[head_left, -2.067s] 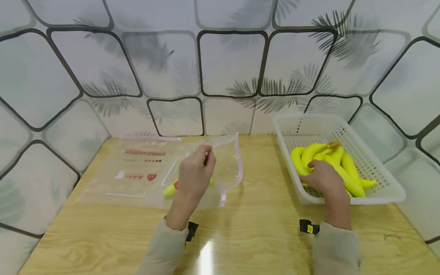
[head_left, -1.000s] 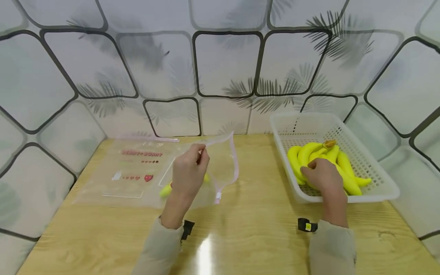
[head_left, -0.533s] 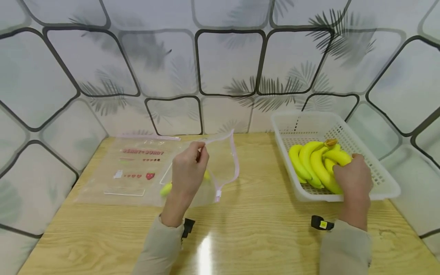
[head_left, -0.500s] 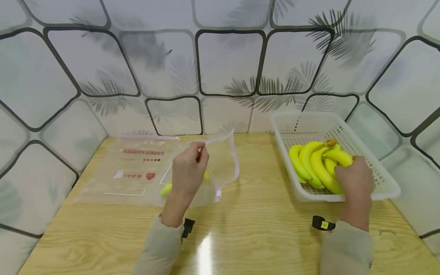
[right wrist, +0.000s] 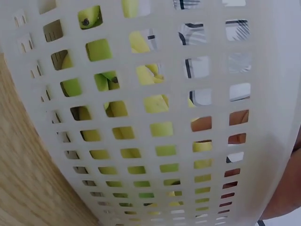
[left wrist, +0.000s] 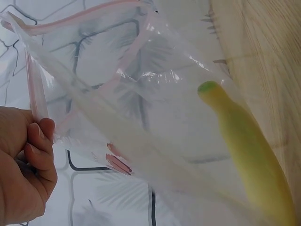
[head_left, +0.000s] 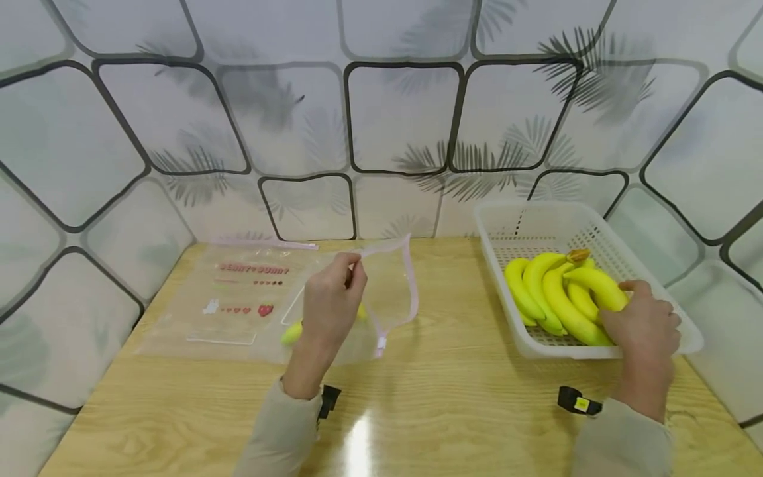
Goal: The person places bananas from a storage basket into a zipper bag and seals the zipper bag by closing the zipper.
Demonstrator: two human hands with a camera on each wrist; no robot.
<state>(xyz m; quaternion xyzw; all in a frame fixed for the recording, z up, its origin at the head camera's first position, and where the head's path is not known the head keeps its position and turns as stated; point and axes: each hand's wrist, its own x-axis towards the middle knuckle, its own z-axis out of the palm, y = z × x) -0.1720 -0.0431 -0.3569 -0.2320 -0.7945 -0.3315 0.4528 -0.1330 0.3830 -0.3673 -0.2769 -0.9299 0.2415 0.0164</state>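
My left hand (head_left: 332,301) pinches the pink-trimmed mouth of a clear zip bag (head_left: 390,285) and lifts that edge off the table. Inside this bag lies a single yellow banana with a green tip (left wrist: 249,155), partly hidden behind the hand in the head view. On the right, my right hand (head_left: 646,328) reaches over the near rim of a white plastic basket (head_left: 518,331) and grips the end of a banana (head_left: 599,286) between thumb and fingers. Several more bananas (head_left: 557,298) lie together in the basket. Its perforated wall hides most of the hand in the right wrist view.
Left of the held bag lies another flat clear zip bag (head_left: 220,291) with red lettering, a bunny and a strawberry print. Everything stands on a wooden table (head_left: 453,411). A patterned cloth wall (head_left: 405,119) rises behind and at both sides.
The right hand has moved rightward in the basket, and the upper banana's end has swung right with it, uncovering the bananas beneath. My left hand keeps its pinch on the bag.
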